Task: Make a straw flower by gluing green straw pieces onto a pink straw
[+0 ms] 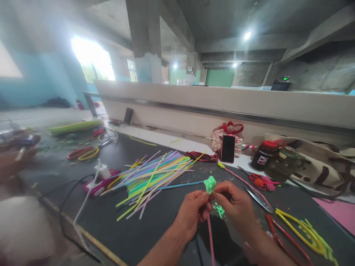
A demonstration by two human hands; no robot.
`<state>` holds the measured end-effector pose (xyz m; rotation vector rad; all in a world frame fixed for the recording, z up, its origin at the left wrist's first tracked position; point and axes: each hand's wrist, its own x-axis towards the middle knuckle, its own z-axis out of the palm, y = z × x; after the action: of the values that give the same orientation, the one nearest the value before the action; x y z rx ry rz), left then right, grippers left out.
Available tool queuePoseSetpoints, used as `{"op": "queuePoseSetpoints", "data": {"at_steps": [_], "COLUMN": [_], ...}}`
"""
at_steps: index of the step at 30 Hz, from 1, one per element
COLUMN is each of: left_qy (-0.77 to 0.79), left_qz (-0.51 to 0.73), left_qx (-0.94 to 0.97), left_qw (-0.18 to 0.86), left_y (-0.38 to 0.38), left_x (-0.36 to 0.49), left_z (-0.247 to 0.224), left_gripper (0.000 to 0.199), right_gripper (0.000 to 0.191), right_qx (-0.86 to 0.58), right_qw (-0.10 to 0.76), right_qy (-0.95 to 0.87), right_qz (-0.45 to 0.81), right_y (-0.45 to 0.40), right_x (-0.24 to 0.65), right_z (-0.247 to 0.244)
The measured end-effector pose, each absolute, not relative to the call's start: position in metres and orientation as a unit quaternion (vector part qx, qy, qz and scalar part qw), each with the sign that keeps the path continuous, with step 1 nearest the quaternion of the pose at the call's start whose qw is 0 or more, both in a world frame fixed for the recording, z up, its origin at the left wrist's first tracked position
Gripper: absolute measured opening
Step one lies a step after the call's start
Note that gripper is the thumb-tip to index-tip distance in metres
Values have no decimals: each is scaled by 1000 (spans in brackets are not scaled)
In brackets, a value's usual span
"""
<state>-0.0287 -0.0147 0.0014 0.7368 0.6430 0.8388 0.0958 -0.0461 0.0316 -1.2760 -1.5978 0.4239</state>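
Observation:
In the middle of the head view, my left hand is closed around the base of a light green flower-like piece, where a pink stem hangs down. My right hand pinches at the same piece from the right, fingertips touching its underside. Small green scraps lie on the dark table just under the hands. A blue strip reaches from the pile to beside the green piece. To the left spreads a pile of pastel strips.
Scissors with yellow and red handles lie at the right, near smaller red scissors. A phone, a dark jar and a bag stand behind. Cables cross the left edge; another person's hand is far left.

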Motion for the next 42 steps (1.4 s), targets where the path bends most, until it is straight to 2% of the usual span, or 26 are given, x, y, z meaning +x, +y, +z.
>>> {"op": "queuePoseSetpoints", "data": {"at_steps": [3, 6, 10, 13, 19, 26, 36, 42], "left_qy": [298, 284, 263, 250, 264, 274, 285, 287], "left_qz": [401, 415, 421, 423, 406, 406, 403, 411], "left_qx": [365, 365, 368, 392, 436, 494, 533, 494], "left_qw": [786, 783, 786, 778, 759, 718, 687, 710], "left_y": [-15, -16, -20, -23, -22, -22, -19, -21], "left_x": [-29, -30, -32, -32, -33, -33, -35, -33], "left_z": [4, 6, 9, 9, 8, 4, 1, 5], "left_gripper": [27, 28, 28, 29, 30, 32, 32, 30], "right_gripper": [4, 23, 34, 31, 21, 19, 16, 16], "right_qx": [-530, -540, -523, -452, -392, -395, -417, -420], "right_qw": [496, 511, 505, 477, 479, 512, 537, 534], "right_qy": [-671, -649, -608, -610, -586, -547, -517, -531], "right_qz": [153, 158, 318, 443, 523, 532, 519, 507], "right_y": [-49, -54, -53, -48, -44, -53, -48, -47], "right_x": [96, 99, 105, 105, 99, 94, 93, 91], "right_z": [34, 43, 50, 44, 35, 46, 35, 28]}}
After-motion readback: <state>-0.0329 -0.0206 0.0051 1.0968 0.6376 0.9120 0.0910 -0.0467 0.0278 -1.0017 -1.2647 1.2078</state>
